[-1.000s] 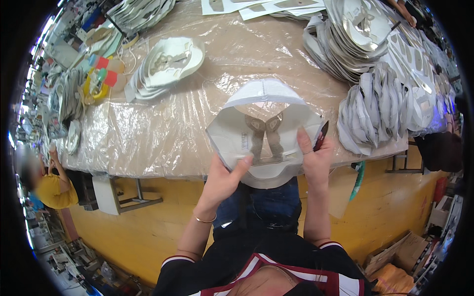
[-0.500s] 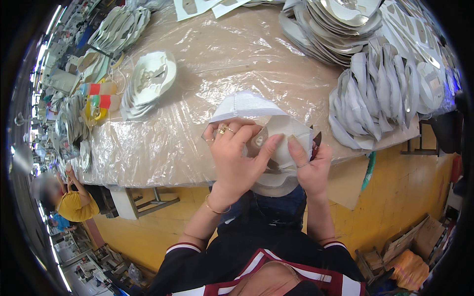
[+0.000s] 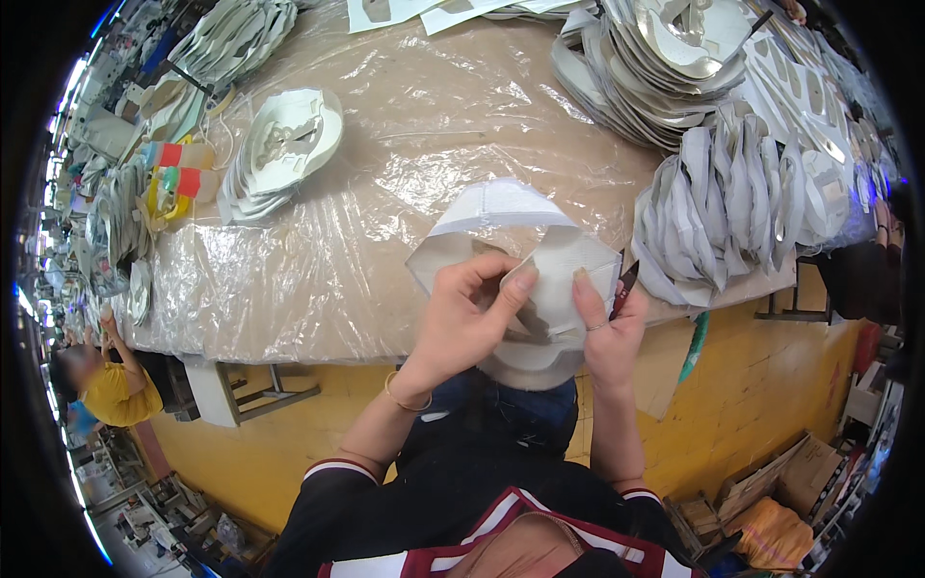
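Observation:
Over the table's near edge I hold a white and pale grey stitched fabric piece, shaped like an open ring with angular corners. My left hand pinches its inner edge between thumb and forefinger, the other fingers curled under. On the right side, my right hand grips the piece with the thumb pressed flat on top. Tucked in that same hand are small thread snips, dark red with a dark pointed tip sticking out past the fingers. The fingers behind the fabric are hidden.
Clear plastic sheeting covers the table. Stacks of similar pieces stand at right, with another small stack at left. Bottles with red bands lie beyond it. A person in yellow works at far left.
My left hand has turned and drawn its fingers in, now pinching the inner edge. My right hand keeps its grip and the snips. The view has shifted slightly.

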Demonstrator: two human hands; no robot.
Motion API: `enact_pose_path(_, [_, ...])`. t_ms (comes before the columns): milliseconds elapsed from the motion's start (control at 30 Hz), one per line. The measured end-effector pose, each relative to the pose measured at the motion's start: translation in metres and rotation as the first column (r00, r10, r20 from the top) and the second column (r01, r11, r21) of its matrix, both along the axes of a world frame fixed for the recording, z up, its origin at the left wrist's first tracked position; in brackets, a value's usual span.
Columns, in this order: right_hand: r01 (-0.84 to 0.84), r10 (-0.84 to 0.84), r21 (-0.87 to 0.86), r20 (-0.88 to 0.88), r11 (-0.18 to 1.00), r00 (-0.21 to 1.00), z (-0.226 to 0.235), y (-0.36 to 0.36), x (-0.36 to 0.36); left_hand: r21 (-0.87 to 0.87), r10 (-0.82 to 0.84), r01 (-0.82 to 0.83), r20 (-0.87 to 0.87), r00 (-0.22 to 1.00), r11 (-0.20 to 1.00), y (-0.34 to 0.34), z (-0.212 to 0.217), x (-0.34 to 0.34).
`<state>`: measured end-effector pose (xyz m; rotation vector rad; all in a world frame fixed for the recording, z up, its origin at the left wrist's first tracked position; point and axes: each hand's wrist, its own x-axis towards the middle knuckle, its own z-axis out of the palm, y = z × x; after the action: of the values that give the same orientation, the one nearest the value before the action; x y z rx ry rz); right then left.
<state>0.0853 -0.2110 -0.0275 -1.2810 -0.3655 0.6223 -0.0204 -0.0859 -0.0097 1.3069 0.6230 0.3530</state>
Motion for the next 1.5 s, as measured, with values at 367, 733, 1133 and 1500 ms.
enact_pose_path(367, [0.472,-0.119,0.097,0.993,0.876,0.017,-0.01,-0.003,-0.048,-0.098,0.04,-0.045,-0.051,0.998,0.994,0.024,-0.011,-0.043])
enact_pose_path(733, [-0.005,0.409,-0.409,0.911,0.912,0.051,0.016,-0.008,-0.02,-0.157,-0.464,0.452,-0.051,0.884,0.878,0.047,-0.012,-0.061])
enact_pose_path(1133, [0.05,0.369,-0.371,0.929,0.927,0.04,0.018,-0.021,-0.039,-0.024,-0.564,0.565,-0.087,0.821,0.825,0.048,-0.001,-0.071])
enact_pose_path(1500, [0.043,0.305,-0.304,0.952,0.952,-0.013,0.017,-0.024,-0.045,-0.116,-0.631,0.62,-0.149,0.762,0.776,0.045,-0.005,-0.07])
